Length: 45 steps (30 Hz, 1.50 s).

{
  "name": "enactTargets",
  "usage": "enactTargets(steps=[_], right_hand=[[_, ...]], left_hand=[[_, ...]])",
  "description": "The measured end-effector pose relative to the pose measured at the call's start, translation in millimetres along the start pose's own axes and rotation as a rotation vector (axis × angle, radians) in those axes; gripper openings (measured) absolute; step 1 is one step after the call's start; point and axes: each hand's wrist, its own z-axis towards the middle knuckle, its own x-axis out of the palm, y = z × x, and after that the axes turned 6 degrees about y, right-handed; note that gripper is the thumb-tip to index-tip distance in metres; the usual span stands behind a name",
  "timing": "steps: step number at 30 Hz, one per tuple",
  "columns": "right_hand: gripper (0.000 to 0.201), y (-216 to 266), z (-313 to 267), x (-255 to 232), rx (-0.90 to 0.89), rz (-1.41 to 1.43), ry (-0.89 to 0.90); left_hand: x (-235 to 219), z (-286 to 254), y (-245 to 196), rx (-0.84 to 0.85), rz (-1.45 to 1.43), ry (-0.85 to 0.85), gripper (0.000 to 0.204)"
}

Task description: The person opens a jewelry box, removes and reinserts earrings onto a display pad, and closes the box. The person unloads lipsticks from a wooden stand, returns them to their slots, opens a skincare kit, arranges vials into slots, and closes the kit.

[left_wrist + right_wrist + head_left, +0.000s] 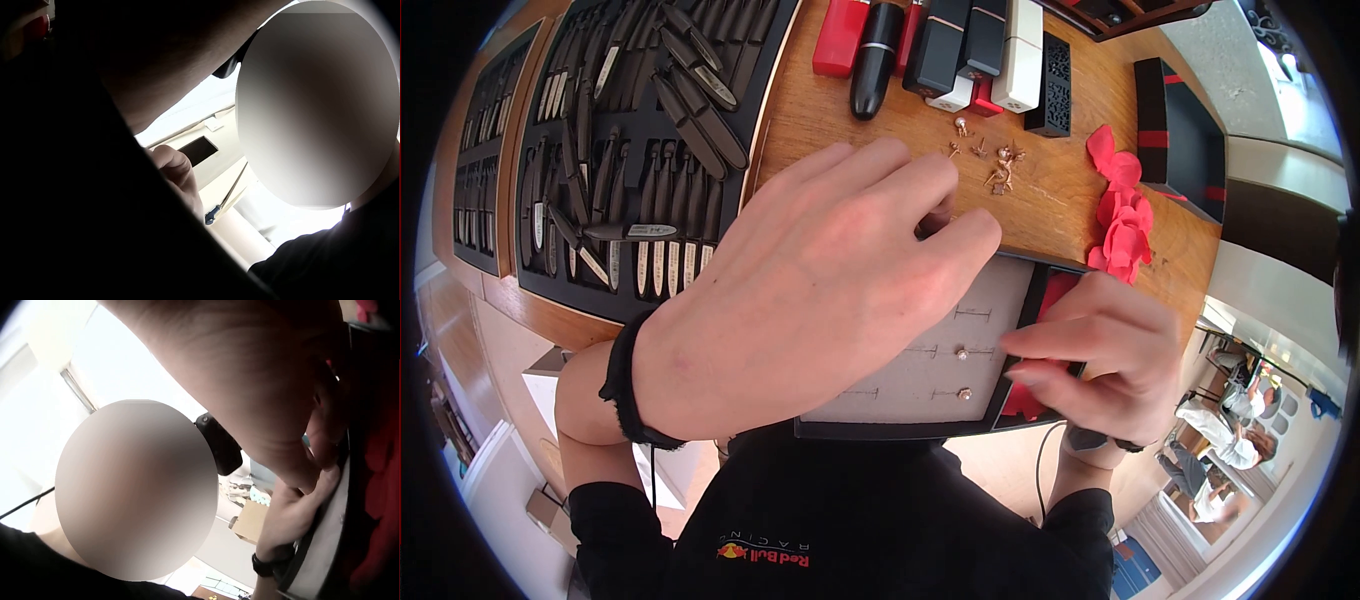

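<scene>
In the head view a dark-rimmed jewelry box has a grey lining [920, 385] with slits. Two small pearl stud earrings, an upper one [962, 354] and a lower one [965, 394], sit in its slits. My left hand [830, 250] spans the box with its back to the camera; its fingertips are hidden, and I cannot tell what they hold. At the box's right side is my right hand [1110, 350], slightly blurred. Its thumb and index fingertips are a little apart with nothing seen between them, over a side section with red petals [1025, 400].
Beyond the box lie loose gold-coloured earrings [1005, 165]. Red petals [1122, 225] trail on the wooden table [800, 130] near an open black box [1180, 150]. A black lipstick-like tube [877, 60] and several small cartons stand behind. Trays [530, 290] of slim dark pieces fill the left.
</scene>
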Motion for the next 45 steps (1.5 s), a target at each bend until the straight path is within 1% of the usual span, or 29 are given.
enactTargets(steps=[2, 3, 5, 7, 9, 10, 11, 13, 14, 16, 22, 26, 31, 35, 37, 38, 40, 41, 43, 45], right_hand=[[0.019, -6, 0, -11, -0.055, 0.019, -0.135], [0.019, -8, 0, -17, -0.057, 0.014, -0.141], [0.025, -13, 5, -29, 0.018, -0.023, -0.155], [0.022, -18, 17, -37, 0.007, -0.068, -0.136], [0.022, -21, 32, -41, 0.051, -0.211, -0.049], [0.022, -21, 39, -41, 0.052, -0.203, -0.017], [0.022, -27, 45, -42, 0.049, -0.205, -0.022], [0.022, -42, 58, -41, -0.093, -0.223, 0.090], [0.022, -44, 64, -43, -0.095, -0.223, 0.087], [0.023, -47, 73, -44, -0.163, -0.258, 0.207], [0.020, -55, 77, -44, -0.124, -0.192, 0.251], [0.022, -57, 76, -43, -0.115, -0.200, 0.275], [0.020, -61, 76, -43, -0.166, -0.233, 0.260], [0.015, -51, 71, -48, -0.141, -0.200, 0.222], [0.013, -40, 61, -55, -0.022, -0.120, 0.201], [0.013, -34, 56, -56, -0.022, -0.119, 0.203], [0.016, -23, 43, -55, -0.017, -0.049, 0.124], [0.016, -20, 37, -52, -0.014, -0.050, 0.127], [0.023, -13, 28, -42, -0.147, 0.007, 0.112], [0.026, -3, 18, -30, -0.123, 0.005, 0.118]], left_hand=[[0, 0, 0, 0.000, -0.002, 0.007, 0.026], [0, 0, 0, -0.002, -0.004, 0.007, 0.025], [0, 0, 0, 0.002, -0.002, 0.003, 0.024], [0, -2, 1, 0.012, 0.007, 0.000, 0.023], [-1, -2, 1, 0.020, -0.001, -0.008, 0.023], [-2, -2, 1, 0.021, -0.010, -0.012, 0.022], [-3, -2, 1, 0.023, -0.005, -0.013, 0.022], [-5, -1, 1, 0.006, -0.012, 0.010, 0.022], [-6, -1, 2, 0.008, -0.007, 0.009, 0.022], [-7, 0, 2, 0.005, -0.032, 0.017, 0.022], [-5, -1, 3, 0.006, -0.038, 0.006, 0.022], [-5, -1, 2, 0.005, -0.044, 0.003, 0.022], [-7, -1, 2, 0.003, -0.032, 0.033, 0.023], [-6, -1, 2, 0.005, -0.031, 0.029, 0.024], [-6, -1, 3, 0.010, -0.034, 0.031, 0.024], [-6, -2, 3, 0.008, -0.035, 0.031, 0.024], [-6, -2, 3, 0.018, -0.041, 0.011, 0.024], [-6, -2, 3, 0.018, -0.045, 0.009, 0.024], [-5, -2, 3, 0.010, -0.034, 0.023, 0.024], [-4, -2, 2, 0.003, -0.030, 0.026, 0.024]])
